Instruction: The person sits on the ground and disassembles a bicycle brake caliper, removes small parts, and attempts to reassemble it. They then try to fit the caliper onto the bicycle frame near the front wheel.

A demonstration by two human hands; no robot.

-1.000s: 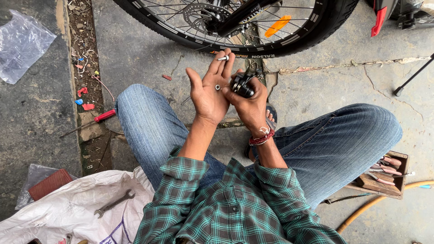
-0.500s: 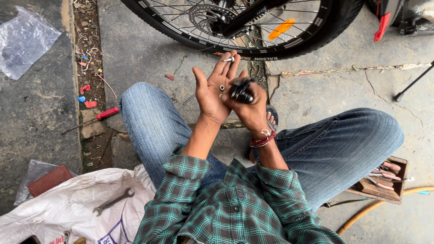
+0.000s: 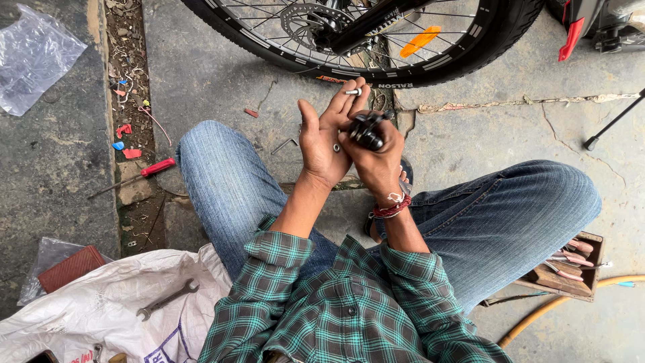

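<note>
The left hand is held up open, palm flat, with a small metal nut resting on the palm and a short bolt lying at the fingertips. The right hand, touching it, is closed around a black bike part, above the knees and near the bicycle wheel. A red-handled screwdriver lies on the ground to the left.

Just beyond my hands, the bicycle wheel blocks the way forward. My knees hem them in on both sides. Past the left knee lies bare concrete up to the red-handled screwdriver and littered gutter. Right of the right knee, a wooden tool tray sits.
</note>
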